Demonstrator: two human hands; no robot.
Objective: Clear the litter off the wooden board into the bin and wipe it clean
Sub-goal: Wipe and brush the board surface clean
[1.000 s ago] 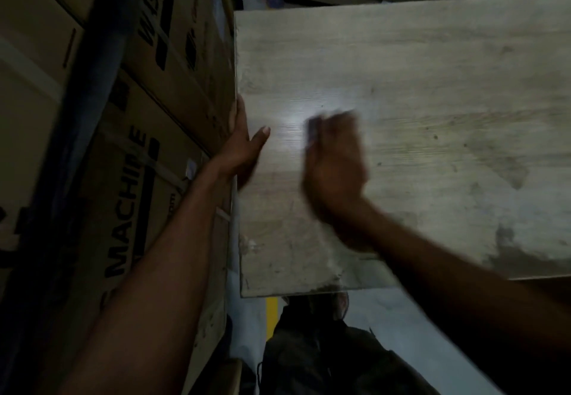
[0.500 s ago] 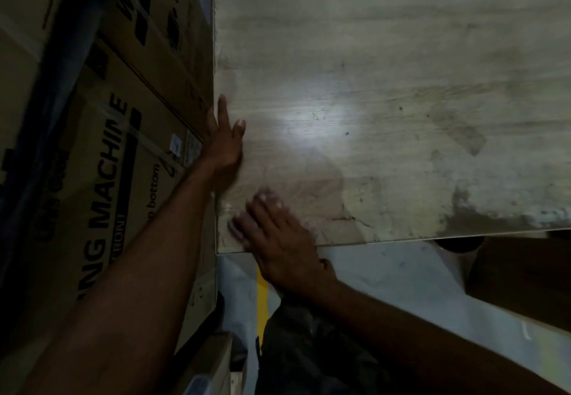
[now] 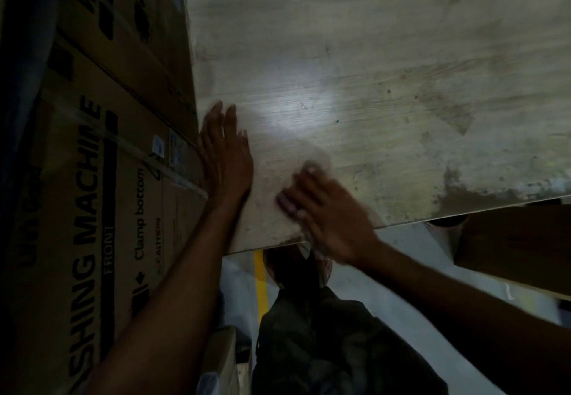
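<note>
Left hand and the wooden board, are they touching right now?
Touching. The head view shows the left hand lying flat, palm down, on the wooden board near its left edge, fingers spread on the surface with no gap visible under them.

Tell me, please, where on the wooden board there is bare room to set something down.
The wooden board is bare from the bright glare patch out to its far and right edges. The near left corner is crowded: the left hand lies flat by the cardboard boxes, the right hand beside it.

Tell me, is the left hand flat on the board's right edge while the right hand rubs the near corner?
Not quite. The head view shows the left hand flat on the board's left edge, beside the cardboard boxes. The blurred right hand does rub near the front corner.
</note>
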